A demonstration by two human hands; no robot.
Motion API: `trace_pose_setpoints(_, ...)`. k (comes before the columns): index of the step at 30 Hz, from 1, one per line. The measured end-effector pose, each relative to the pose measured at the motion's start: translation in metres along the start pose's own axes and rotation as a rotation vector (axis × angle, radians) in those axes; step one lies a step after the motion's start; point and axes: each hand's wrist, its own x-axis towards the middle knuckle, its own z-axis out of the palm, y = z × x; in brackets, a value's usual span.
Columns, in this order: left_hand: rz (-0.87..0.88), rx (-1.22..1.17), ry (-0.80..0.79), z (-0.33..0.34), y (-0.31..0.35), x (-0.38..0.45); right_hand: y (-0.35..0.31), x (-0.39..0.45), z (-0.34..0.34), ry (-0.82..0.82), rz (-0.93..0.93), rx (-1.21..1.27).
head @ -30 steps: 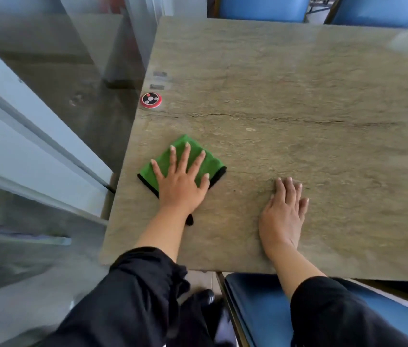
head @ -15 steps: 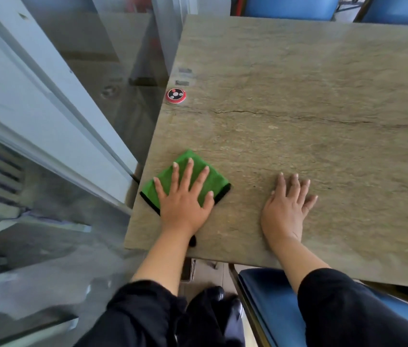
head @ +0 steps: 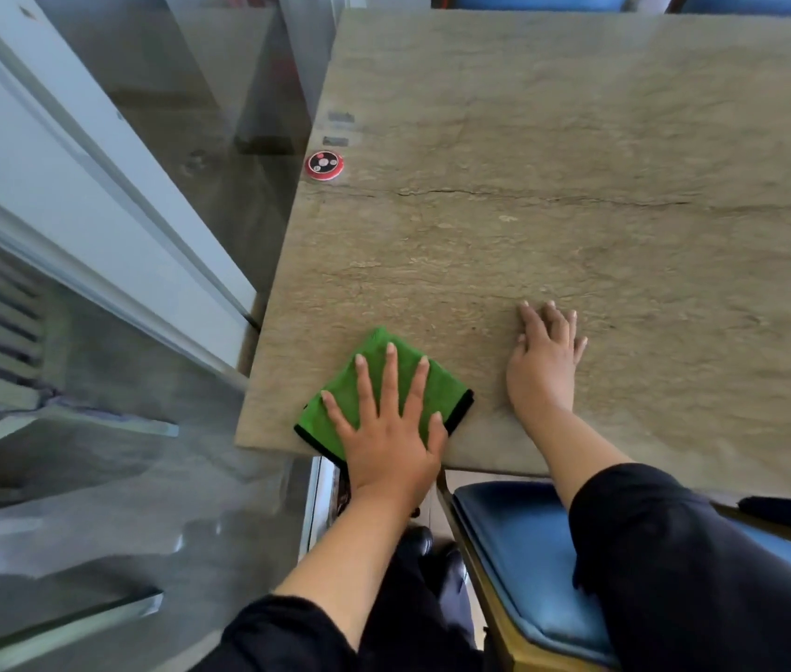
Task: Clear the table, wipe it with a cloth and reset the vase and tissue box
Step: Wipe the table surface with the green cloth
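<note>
i'm in an eatery: my stone-look bench [head: 577, 138] carries a red call button [head: 324, 164] at its edge, blue padded chairs [head: 519, 550] around it, glass partition [head: 117, 235] beside it.

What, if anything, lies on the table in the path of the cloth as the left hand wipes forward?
Only a small red call button near the table's left edge, ahead of the cloth under the left hand.
</note>
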Motion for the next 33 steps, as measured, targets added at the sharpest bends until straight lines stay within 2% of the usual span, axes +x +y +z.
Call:
trace_pose_setpoints(4, -0.013, 0.016, -0.051, -0.010, -0.015, 0.036, 0.008, 0.003, -0.018, -0.059, -0.016, 0.083)
trace_pose_setpoints(9, -0.083, 0.006, -0.040, -0.011, -0.003, 0.049, 0.037, 0.005, -0.045, -0.059, 0.048, -0.049)
trace_pose_setpoints(16, 0.373, 0.066, -0.077, 0.002, 0.047, 0.011, 0.051, 0.011, -0.070, -0.134, 0.052, 0.028)
trace_pose_setpoints(23, 0.466, 0.108, -0.086, -0.003, 0.072, 0.049, 0.109, 0.023, -0.119, -0.243, -0.018, -0.137)
trace_pose_setpoints(27, 0.762, 0.141, -0.065, 0.009, 0.118, 0.022, 0.167, 0.023, -0.153, -0.331, -0.120, -0.211)
trace_pose_setpoints(29, 0.857, 0.148, -0.075, 0.012, 0.136, 0.016, 0.185, 0.019, -0.160, -0.359, -0.156, -0.191)
trace_pose_setpoints(33, 0.903, 0.168, -0.089, 0.011, 0.157, 0.041, 0.193, 0.022, -0.163, -0.242, -0.134, -0.001)
